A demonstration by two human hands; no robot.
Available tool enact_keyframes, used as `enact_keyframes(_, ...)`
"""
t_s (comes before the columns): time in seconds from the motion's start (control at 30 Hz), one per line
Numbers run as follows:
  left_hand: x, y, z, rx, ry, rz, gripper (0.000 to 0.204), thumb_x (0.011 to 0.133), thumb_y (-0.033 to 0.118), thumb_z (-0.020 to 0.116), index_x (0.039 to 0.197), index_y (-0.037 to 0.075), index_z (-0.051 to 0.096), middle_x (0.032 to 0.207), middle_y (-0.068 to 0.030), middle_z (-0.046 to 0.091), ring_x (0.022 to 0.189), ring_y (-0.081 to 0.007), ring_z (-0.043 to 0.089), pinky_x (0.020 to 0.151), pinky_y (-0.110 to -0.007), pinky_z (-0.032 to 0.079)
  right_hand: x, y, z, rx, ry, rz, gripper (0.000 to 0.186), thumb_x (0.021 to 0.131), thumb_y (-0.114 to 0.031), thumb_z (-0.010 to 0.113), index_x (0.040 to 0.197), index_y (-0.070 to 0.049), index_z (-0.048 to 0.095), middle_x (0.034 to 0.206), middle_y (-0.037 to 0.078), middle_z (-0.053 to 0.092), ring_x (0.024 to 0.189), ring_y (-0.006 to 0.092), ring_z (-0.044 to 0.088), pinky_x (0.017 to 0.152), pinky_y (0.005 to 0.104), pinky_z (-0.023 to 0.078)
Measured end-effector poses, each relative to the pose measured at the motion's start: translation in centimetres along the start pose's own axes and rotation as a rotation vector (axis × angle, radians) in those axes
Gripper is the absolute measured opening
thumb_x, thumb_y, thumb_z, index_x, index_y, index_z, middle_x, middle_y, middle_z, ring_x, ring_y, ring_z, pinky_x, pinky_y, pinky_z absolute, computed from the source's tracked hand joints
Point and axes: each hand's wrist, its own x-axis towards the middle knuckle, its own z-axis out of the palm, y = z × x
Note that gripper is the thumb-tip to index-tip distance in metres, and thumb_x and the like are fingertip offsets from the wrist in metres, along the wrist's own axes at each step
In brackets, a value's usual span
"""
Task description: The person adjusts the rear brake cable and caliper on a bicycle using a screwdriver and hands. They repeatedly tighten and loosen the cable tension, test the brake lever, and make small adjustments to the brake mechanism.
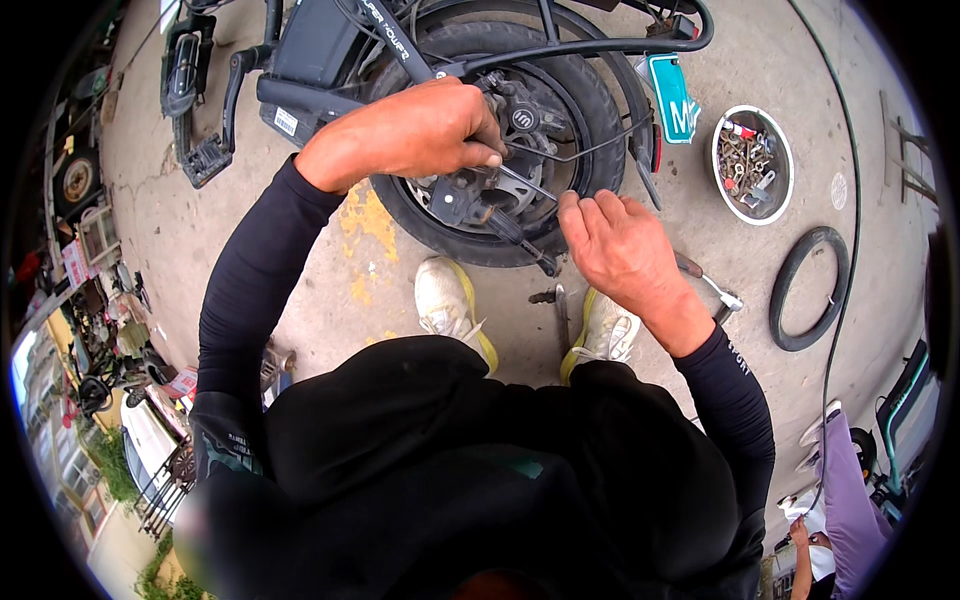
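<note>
Nearest to us are our black trousers [450, 440] and our two white shoes [445, 300] with yellow edges, standing on the concrete ground [300, 230]. Between the shoes lies a small dark tool [560, 312], and just beside the right shoe lies a metal wrench [715, 290], partly hidden under our right wrist.

Our right hand [620, 245] is bent, with the fingertips [572, 212] pressed together on a thin metal cable [580, 152] near the lower right of the wheel; it seems to pinch the cable, but the view is not clear enough to be sure. Our left hand [420, 130] is clenched around a part at the hub [500, 130] of the rear wheel [590, 110], and we cannot see what exactly it grips. The wheel belongs to a dark electric bike [320, 50], which stands in front of us, with its black tyre touching the ground just before our shoes.

To the right of the wheel stands a white round bowl [718, 160] full of bolts and small metal parts. Below it a black rubber tube ring [808, 288] lies flat on the ground, well apart from the wheel.
</note>
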Motion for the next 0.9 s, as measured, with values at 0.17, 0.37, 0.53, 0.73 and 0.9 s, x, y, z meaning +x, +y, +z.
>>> enact_keyframes(0.17,-0.8,2.7,2.3,0.293,0.175,0.077,0.049,0.087,0.034,0.078,0.061,-0.005,0.063,0.057,-0.0228,0.057,0.064,-0.0425,0.064,0.061,-0.049,0.051,0.6,2.0,-0.6,-0.066,0.008,-0.054,0.031,0.078,-0.014,0.065,0.106,-0.002,0.063,0.08,0.002,0.055,0.079,0.0163,0.058,0.063,0.029,0.049)
enact_keyframes(0.37,-2.3,3.6,4.4,0.394,0.335,-0.131,0.035,0.092,0.03,0.073,0.078,-0.002,0.07,0.073,-0.0181,0.065,0.071,-0.0389,0.066,0.065,-0.046,0.052,8.1,9.3,-1.2,-0.338,0.255,-0.481,0.015,0.079,-0.019,0.067,0.091,-0.009,0.068,0.085,0.0,0.056,0.088,0.0166,0.057,0.088,0.033,0.048)
enact_keyframes(0.53,-3.4,3.8,2.6,0.15,0.398,-0.271,0.033,0.099,0.028,0.065,0.09,-0.003,0.071,0.076,-0.0196,0.065,0.075,-0.0398,0.064,0.068,-0.047,0.049,16.9,8.9,0.3,-0.473,0.215,-0.679,0.012,0.087,-0.023,0.065,0.081,-0.012,0.064,0.086,-0.002,0.055,0.088,0.0136,0.057,0.079,0.0301,0.046)
enact_keyframes(0.73,-4.3,2.4,2.8,-0.139,0.381,-0.397,0.033,0.1,0.025,0.065,0.108,-0.006,0.072,0.085,-0.0188,0.071,0.076,-0.0288,0.067,0.072,-0.039,0.051,15.9,6.4,2.6,-0.335,0.201,-0.623,0.013,0.087,-0.021,0.064,0.084,-0.008,0.063,0.083,0.0,0.054,0.084,0.0143,0.059,0.072,0.0297,0.047)
enact_keyframes(0.9,-4.2,0.8,3.7,-0.859,0.4,-0.467,0.036,0.1,0.026,0.068,0.116,-0.007,0.071,0.099,-0.0039,0.073,0.092,-0.0098,0.065,0.085,-0.027,0.05,14.7,6.2,1.9,-0.36,0.258,-0.537,0.014,0.086,-0.021,0.065,0.089,-0.007,0.063,0.085,-0.001,0.055,0.085,0.0147,0.058,0.076,0.0283,0.048)
